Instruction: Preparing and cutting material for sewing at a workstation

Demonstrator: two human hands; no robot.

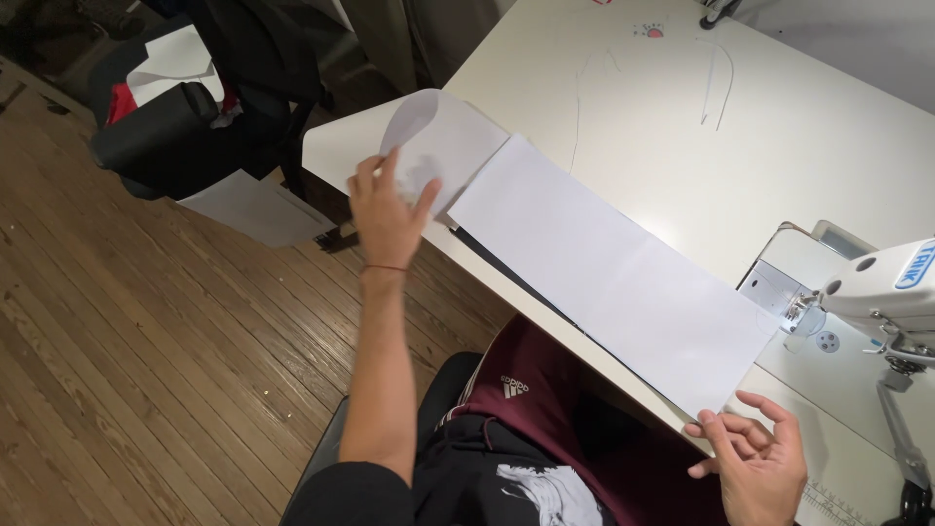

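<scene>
— So, from the head camera, what do I log for the hands?

— I see the left hand raised over the near table edge, fingers pinched on a curled, thin white sheet of paper whose far end arcs upward. The right hand lies open, fingertips resting at the near corner of a long white rectangular fabric panel.

— And where does that panel lie?

— I note it flat along the front edge of the white work table, its far end just beside the curled sheet. A white sewing machine stands at the right; a black chair sits on the wooden plank floor behind.
</scene>
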